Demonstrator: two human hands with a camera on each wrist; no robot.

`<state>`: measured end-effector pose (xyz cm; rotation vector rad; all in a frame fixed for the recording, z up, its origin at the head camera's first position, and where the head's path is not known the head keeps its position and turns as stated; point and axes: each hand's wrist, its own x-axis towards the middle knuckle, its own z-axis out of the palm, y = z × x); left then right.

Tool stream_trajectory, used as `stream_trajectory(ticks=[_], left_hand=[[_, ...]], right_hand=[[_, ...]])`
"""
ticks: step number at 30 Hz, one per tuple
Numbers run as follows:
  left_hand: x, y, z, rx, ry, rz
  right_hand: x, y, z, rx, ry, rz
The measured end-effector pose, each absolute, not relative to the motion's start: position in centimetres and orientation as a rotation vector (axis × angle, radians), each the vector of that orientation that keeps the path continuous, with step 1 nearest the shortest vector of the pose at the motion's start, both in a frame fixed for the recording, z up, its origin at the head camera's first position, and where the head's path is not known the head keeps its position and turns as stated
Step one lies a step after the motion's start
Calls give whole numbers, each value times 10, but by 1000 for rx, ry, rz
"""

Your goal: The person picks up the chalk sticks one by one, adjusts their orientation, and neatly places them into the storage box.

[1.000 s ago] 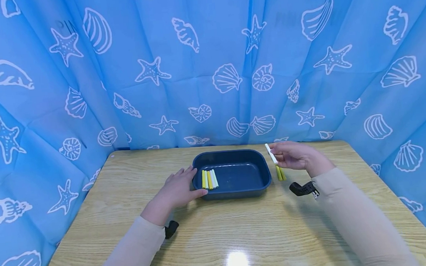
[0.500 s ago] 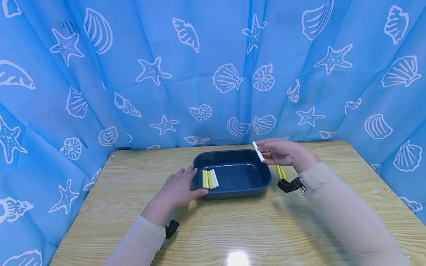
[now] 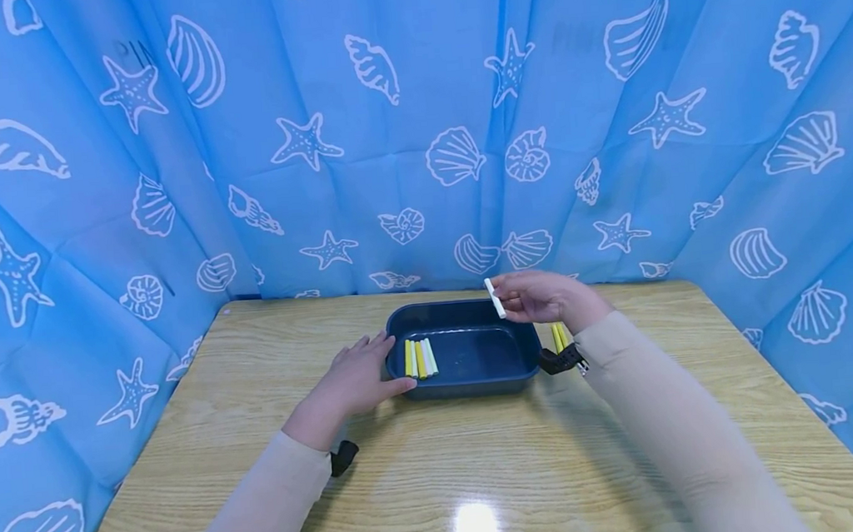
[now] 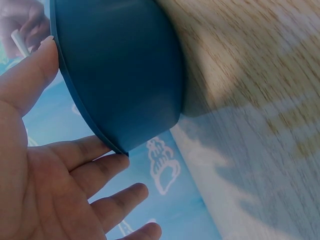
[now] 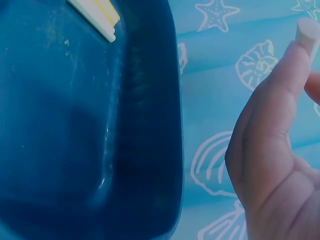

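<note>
A stick of white chalk (image 3: 495,300) is pinched between the fingertips and thumb of my right hand (image 3: 540,299), above the back right part of a dark blue tray (image 3: 474,388). The right wrist view shows one round end of that chalk (image 5: 308,31). At the tray's left end, my left hand (image 3: 356,377) touches the rim with its thumb and some fingertips, its fingers spread. Several yellow and white chalk sticks (image 3: 420,358) lie side by side inside the tray at its left. Yellow chalk sticks (image 3: 559,336) lie right of the tray, partly hidden by the right wrist's camera.
The tray stands near the back of a wood-grain table (image 3: 427,466). A blue curtain (image 3: 419,175) with white shells and starfish hangs behind and around the sides. A black wrist camera (image 3: 560,361) sits close to the tray's right end.
My right hand has moved left with the white chalk, from beside the tray to above it. The left hand and the chalk in the tray stay where they were.
</note>
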<state>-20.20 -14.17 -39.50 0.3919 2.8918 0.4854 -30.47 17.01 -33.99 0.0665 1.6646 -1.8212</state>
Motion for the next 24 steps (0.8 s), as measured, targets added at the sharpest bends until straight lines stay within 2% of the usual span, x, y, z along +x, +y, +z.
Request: stream_trajectory(ticks=[24], left_hand=[[-201, -141, -392, 369, 2886, 484]], right_hand=[[-333, 111, -356, 21, 1806, -1510]])
